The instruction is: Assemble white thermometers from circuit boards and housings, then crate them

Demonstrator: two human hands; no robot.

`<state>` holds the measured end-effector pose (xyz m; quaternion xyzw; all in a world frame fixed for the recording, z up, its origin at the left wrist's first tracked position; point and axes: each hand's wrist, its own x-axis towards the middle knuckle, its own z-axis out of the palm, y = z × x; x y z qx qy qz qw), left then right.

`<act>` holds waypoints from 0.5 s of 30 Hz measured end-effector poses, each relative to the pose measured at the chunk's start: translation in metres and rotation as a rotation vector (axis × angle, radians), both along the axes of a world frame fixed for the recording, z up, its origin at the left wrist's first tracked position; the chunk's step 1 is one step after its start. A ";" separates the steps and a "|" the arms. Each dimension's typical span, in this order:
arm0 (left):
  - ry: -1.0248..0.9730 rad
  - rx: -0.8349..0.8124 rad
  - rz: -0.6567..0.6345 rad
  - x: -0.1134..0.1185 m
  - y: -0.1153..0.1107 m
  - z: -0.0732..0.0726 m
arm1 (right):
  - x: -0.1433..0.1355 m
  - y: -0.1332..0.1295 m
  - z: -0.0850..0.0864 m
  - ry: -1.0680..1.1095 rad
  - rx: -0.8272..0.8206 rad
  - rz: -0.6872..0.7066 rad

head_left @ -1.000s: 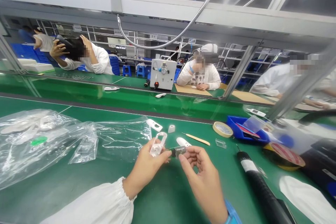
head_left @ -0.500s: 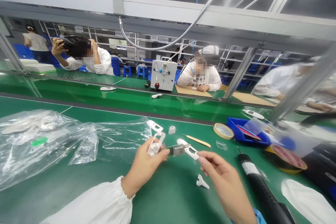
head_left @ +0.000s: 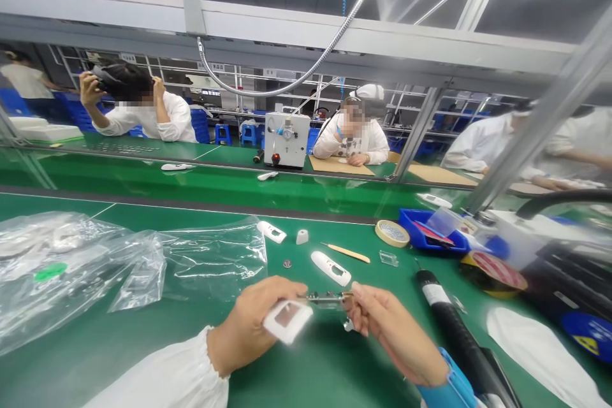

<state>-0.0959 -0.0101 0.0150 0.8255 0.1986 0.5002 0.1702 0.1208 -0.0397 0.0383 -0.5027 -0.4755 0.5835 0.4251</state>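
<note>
My left hand (head_left: 261,312) is closed on a small white frame (head_left: 288,320) with a rectangular window, and its fingertips also pinch the left end of a thin circuit board (head_left: 325,298). The board's right end is pinched by my right hand (head_left: 377,322). Just beyond the hands, a white housing shell (head_left: 331,268) with an opening lies on the green mat. A small white part (head_left: 349,326) shows partly beneath my right fingers. Farther back are another white shell (head_left: 271,231), a small white cap (head_left: 302,236) and a small round part (head_left: 287,263).
Plastic bags (head_left: 95,255) spread over the left. To the right are a wooden-handled tool (head_left: 351,253), a clear piece (head_left: 389,259), a tape roll (head_left: 392,233), a blue tray (head_left: 406,229) and a black electric screwdriver (head_left: 454,325). People sit across the bench.
My right hand has moved from the white shell to the board's right end. The board and white frame are lower and turned. A small round part now shows on the mat, and the view has shifted.
</note>
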 end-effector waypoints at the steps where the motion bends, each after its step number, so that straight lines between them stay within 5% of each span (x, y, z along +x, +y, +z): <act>1: 0.023 0.071 -0.021 0.000 0.000 0.001 | -0.001 0.000 0.001 0.001 -0.003 0.010; 10: 0.211 0.494 -0.009 -0.004 -0.005 0.017 | -0.001 0.000 -0.002 0.009 -0.044 0.052; 13: 0.288 0.532 0.059 -0.011 -0.008 -0.002 | -0.001 0.000 -0.005 0.019 -0.056 0.032; 15: 0.228 0.415 0.179 -0.010 -0.002 -0.024 | -0.001 0.002 -0.006 0.030 -0.064 0.002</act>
